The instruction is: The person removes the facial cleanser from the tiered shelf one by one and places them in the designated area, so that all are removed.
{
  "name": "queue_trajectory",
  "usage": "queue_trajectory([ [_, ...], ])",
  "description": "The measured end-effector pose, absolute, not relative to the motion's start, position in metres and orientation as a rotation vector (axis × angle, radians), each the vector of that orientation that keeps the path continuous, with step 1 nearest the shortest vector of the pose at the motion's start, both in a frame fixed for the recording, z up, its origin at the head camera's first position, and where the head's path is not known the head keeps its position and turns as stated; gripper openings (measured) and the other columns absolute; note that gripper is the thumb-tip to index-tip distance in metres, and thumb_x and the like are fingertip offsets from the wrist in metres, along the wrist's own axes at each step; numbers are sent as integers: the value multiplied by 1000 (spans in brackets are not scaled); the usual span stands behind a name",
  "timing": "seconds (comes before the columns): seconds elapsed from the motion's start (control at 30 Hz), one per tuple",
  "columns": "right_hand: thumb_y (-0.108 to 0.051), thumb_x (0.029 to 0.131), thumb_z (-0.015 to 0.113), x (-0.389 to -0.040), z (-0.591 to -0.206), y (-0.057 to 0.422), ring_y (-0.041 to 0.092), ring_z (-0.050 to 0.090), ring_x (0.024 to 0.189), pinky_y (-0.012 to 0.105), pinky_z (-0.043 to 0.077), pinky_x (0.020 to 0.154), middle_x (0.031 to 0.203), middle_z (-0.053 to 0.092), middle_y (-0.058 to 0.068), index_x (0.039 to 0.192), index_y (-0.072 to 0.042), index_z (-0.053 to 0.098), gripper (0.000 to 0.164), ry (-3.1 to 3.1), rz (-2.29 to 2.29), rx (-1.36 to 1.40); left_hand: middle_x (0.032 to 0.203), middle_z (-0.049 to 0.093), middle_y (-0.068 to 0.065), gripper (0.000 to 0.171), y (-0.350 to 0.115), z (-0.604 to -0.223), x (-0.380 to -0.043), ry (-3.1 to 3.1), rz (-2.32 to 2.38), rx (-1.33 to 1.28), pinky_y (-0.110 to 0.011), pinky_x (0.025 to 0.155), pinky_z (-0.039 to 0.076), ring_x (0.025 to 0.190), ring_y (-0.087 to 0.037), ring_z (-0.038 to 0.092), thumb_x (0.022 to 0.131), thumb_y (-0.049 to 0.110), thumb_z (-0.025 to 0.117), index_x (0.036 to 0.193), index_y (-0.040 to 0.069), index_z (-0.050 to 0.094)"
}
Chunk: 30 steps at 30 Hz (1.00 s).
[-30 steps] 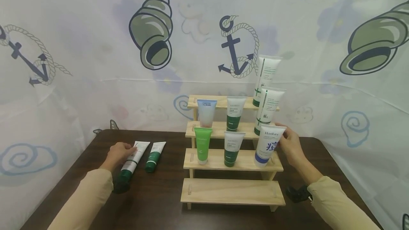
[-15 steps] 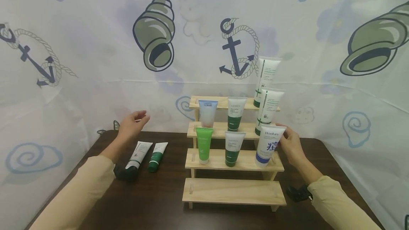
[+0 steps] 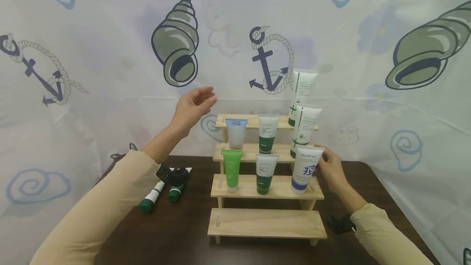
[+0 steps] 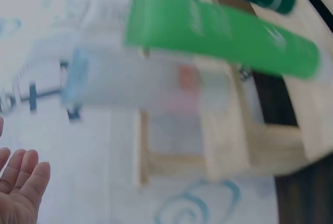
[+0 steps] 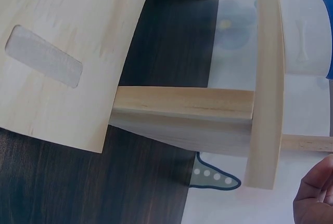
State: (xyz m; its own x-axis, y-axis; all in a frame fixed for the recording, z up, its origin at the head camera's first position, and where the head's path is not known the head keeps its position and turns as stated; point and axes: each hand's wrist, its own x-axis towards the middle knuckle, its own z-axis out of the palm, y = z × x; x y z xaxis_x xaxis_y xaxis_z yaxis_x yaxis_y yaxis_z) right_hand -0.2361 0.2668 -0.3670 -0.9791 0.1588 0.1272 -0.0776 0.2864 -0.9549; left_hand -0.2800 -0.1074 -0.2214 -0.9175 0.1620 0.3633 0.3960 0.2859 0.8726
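My left hand (image 3: 193,107) is raised left of the stepped wooden display rack (image 3: 266,222), above the table, holding nothing. In the left wrist view its loosely bent fingers (image 4: 31,177) show at the lower left, apart from a light blue tube (image 4: 140,81) and a green tube (image 4: 218,31). My right hand (image 3: 331,169) grips the rack's right end beside a white tube with a blue cap (image 3: 307,169); that tube hides its fingertips. The right wrist view shows curled fingers (image 5: 315,193) by a wooden strut.
Two white-and-green tubes (image 3: 149,199) lie on the dark table (image 3: 176,236) at left, partly behind the left wrist's black camera (image 3: 173,176). White-and-green tubes (image 3: 266,171) and taller ones (image 3: 307,124) stand on the upper steps. A patterned cloth (image 3: 121,68) hangs behind.
My left hand has left the tube lying on the table, rising and moving right toward the rack. The right hand has stayed at the rack's right end. The view has shifted slightly.
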Motion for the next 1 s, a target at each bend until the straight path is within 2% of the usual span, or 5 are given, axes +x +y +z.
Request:
queue_trajectory([
  [0.27, -12, 100, 42, -238, -369, 268, 2, 50, 69, 17, 47, 63, 86, 52, -6, 140, 8, 33, 45, -2326, 1805, -74, 129, 57, -8, 45, -47, -191, -279, -2364, -1686, -600, -32, 93, 49, 114, -18, 57, 92, 23, 61, 134, 11, 49],
  [0.47, -10, 100, 42, -238, -369, 267, 2, 51, 70, 17, 48, 63, 87, 53, -4, 138, 9, 35, 44, -2302, 1811, -62, 129, 58, -7, 47, -12, -180, -286, -2377, -1727, -630, -30, 91, 50, 114, -17, 57, 91, 22, 63, 135, 11, 50],
  [1.0, -10, 99, 44, -238, -369, 266, 4, 52, 70, 18, 49, 63, 86, 51, -1, 138, 6, 38, 43, -2317, 1786, -89, 128, 58, -4, 46, 52, -178, -301, -2492, -1682, -569, -28, 97, 46, 119, -16, 53, 91, 21, 63, 135, 14, 50],
])
